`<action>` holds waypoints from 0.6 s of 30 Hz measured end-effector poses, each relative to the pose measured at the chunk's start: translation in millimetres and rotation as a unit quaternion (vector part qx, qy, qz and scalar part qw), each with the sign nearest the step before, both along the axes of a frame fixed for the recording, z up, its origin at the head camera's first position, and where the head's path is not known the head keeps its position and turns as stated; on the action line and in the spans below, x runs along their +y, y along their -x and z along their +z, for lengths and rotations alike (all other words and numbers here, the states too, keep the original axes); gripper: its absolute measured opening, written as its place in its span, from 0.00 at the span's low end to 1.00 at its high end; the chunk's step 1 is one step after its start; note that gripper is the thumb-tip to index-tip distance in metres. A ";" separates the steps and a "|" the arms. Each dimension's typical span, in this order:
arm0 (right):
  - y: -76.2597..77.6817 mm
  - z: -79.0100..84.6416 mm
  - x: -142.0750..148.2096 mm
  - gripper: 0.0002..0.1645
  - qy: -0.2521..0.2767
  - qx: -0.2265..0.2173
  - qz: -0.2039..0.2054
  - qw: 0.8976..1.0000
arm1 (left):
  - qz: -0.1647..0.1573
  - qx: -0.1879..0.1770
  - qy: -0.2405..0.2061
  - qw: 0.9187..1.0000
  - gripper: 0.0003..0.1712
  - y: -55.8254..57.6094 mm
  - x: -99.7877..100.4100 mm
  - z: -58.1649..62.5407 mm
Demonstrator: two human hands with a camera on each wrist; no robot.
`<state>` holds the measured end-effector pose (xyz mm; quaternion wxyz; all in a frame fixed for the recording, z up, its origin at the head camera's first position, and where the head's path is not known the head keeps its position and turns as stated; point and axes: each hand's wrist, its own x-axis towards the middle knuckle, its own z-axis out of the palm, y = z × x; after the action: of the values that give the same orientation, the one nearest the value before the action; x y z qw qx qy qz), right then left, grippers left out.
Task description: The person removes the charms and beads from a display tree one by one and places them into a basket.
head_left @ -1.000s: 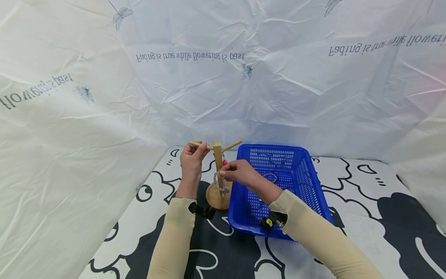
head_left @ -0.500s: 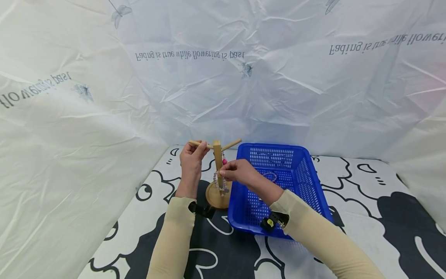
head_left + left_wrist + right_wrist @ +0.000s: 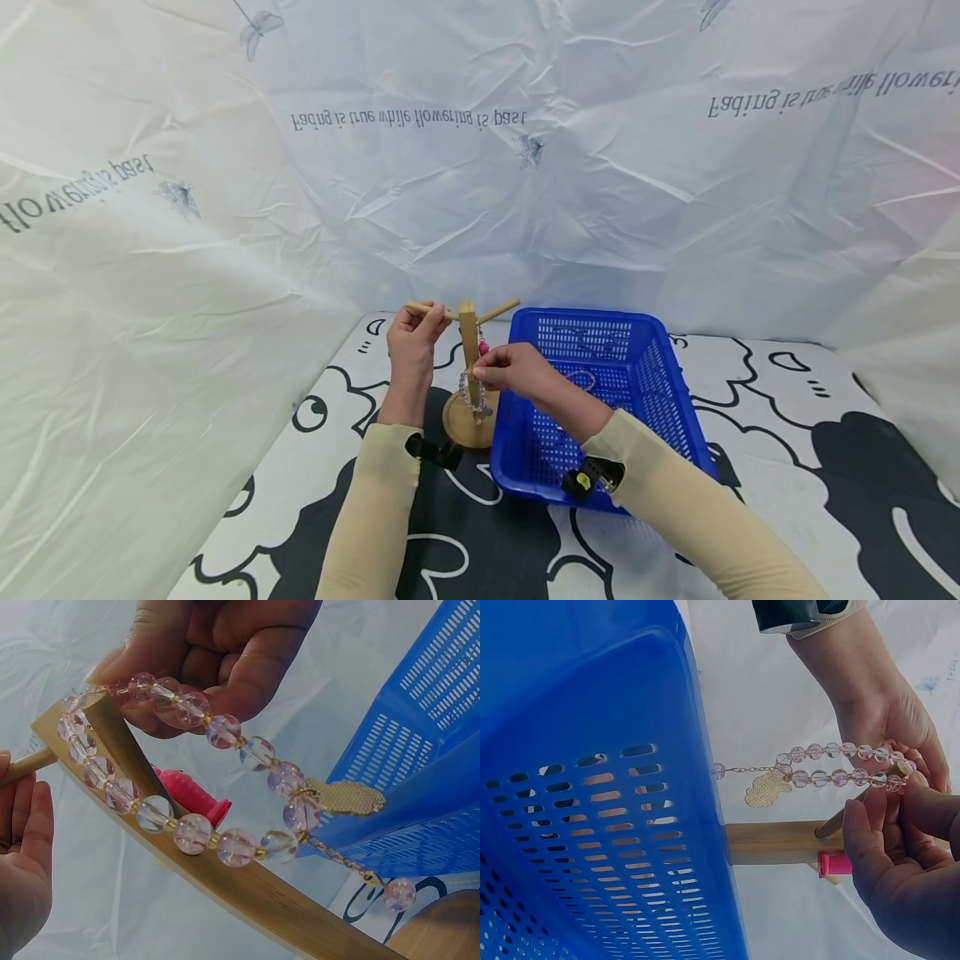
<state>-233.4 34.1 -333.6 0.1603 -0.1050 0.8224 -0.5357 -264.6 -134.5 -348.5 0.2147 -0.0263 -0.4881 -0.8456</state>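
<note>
Head view high, forward-down; wrist views close, sharing bracelet (image 3: 193, 833).

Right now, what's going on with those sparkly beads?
A person's right hand pinches a bracelet of clear pink beads by a wooden stand. The left hand grips one of the stand's pegs. Whether the bracelet loops over another peg's tip, I can't tell. A blue basket stands beside the stand.

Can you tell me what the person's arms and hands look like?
The left hand and right hand are ungloved. The left sleeve and right sleeve are long, plain cream fabric. A black strapped device sits at the left one's end; another black device, with a small yellow-green mark, sits at the right's.
</note>
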 end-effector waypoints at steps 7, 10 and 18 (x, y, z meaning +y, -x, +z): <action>-0.3 -0.4 0.5 0.11 0.002 0.002 0.000 1.000 | 0.001 0.001 -0.002 1.000 0.09 0.9 0.1 -0.9; -0.4 -0.4 0.5 0.11 0.004 -0.001 -0.001 1.000 | 0.000 0.002 -0.002 1.000 0.08 0.3 0.2 -0.9; -1.9 0.8 0.1 0.11 0.006 -0.012 -0.004 1.000 | -0.003 0.006 0.000 1.000 0.04 -0.4 -0.2 -0.9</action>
<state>-231.5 34.1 -332.8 0.1672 -0.0962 0.8174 -0.5429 -264.2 -134.7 -349.4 0.2150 -0.0334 -0.4863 -0.8463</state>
